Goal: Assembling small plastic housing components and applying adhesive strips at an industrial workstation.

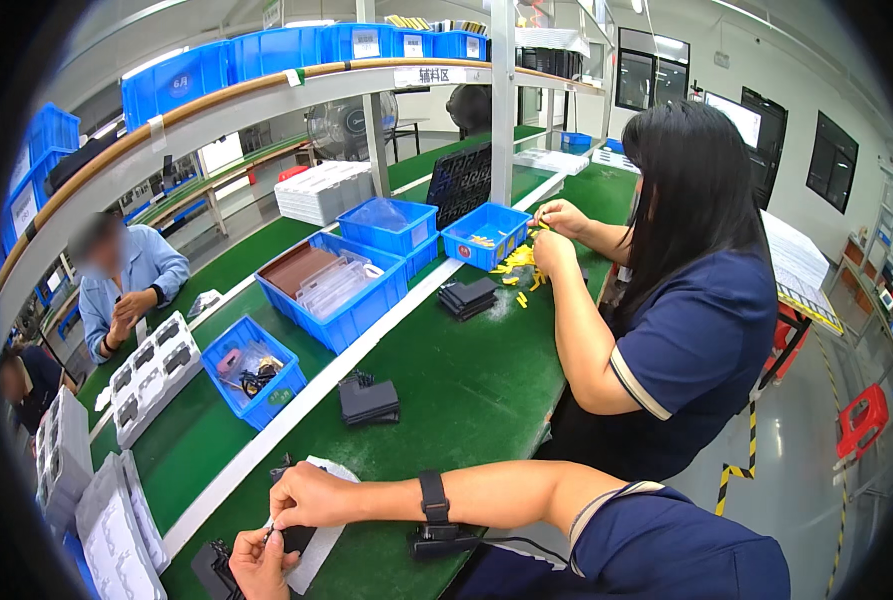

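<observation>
At the front of the green table, my right hand (308, 497) reaches in from the right, thumb and fingers pinched together. My left hand (259, 566) is just below it, fingers closed as well. The two hands meet at a small dark piece (269, 535), mostly hidden by the fingers, so its kind does not show. Under and beside the hands lies a white sheet (316, 556). A black flat piece with a cable (216, 570) lies left of my left hand. Farther off is a small stack of black flat cases (368, 400).
A co-worker (686, 270) on my right handles small yellow pieces (522, 262). Blue bins (256, 375) and white moulded trays (151, 380) stand along the table's middle. Another person (126, 280) sits across. A shelf rail (266, 88) runs overhead, carrying more blue bins.
</observation>
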